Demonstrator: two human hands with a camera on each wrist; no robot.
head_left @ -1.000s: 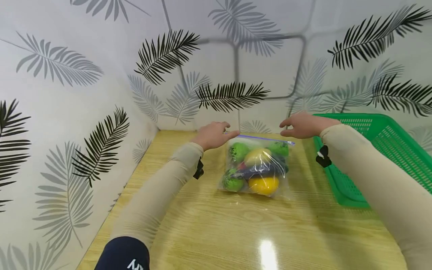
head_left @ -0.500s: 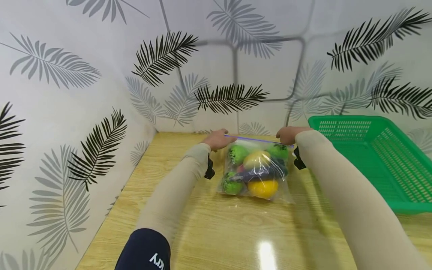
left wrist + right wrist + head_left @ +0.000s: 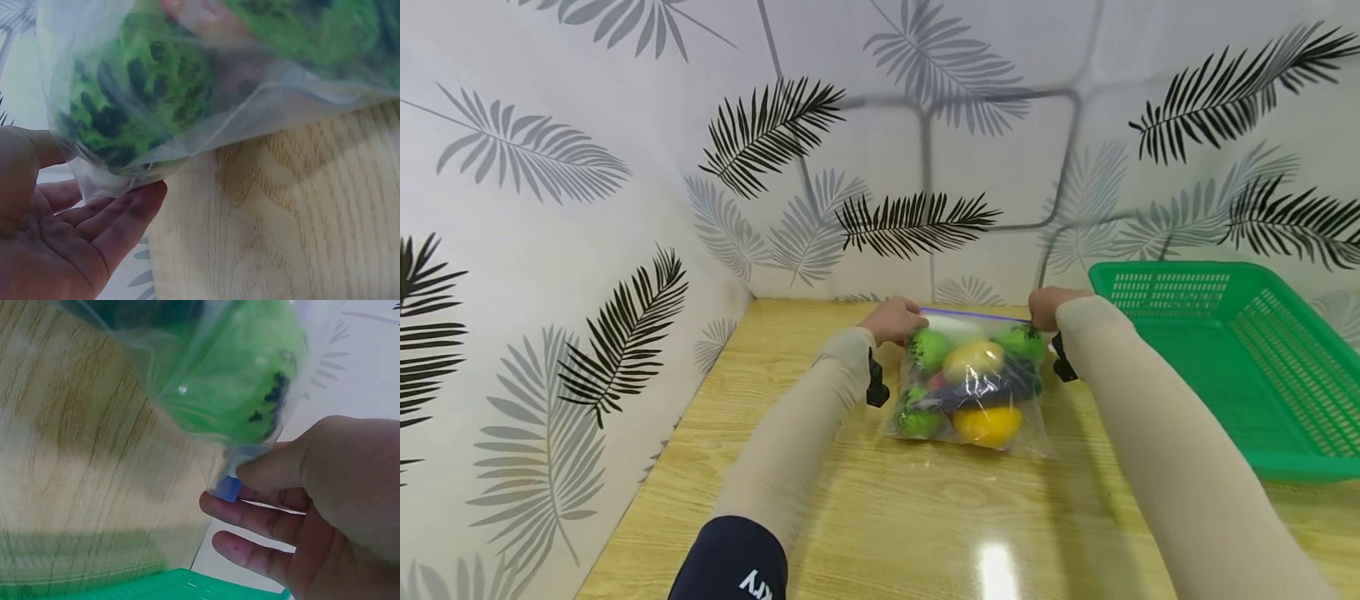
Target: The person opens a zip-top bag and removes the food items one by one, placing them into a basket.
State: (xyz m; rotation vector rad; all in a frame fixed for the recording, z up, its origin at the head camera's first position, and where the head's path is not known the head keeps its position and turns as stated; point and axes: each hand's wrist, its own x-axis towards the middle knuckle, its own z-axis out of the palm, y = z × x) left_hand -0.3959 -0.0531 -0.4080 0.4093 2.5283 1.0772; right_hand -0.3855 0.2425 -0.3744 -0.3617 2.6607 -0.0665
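Zip bag (image 3: 958, 327) of green and yellow items (image 3: 973, 361) is resting on the wood-grain worktop (image 3: 910, 517), left grip (image 3: 892, 321) and right grip (image 3: 1051, 308) pinching its upper corners; a green basket (image 3: 1232, 367) is standing rightward, a leaf-patterned wall (image 3: 992, 158) rising behind.

right grip (image 3: 1051, 308): apart → pinching plastic bag's (image 3: 953, 325) top right corner | left grip (image 3: 891, 321): fingers now curled at top left corner | right sleeve (image 3: 1157, 425): shifted left, uncovering more green basket (image 3: 1262, 367)
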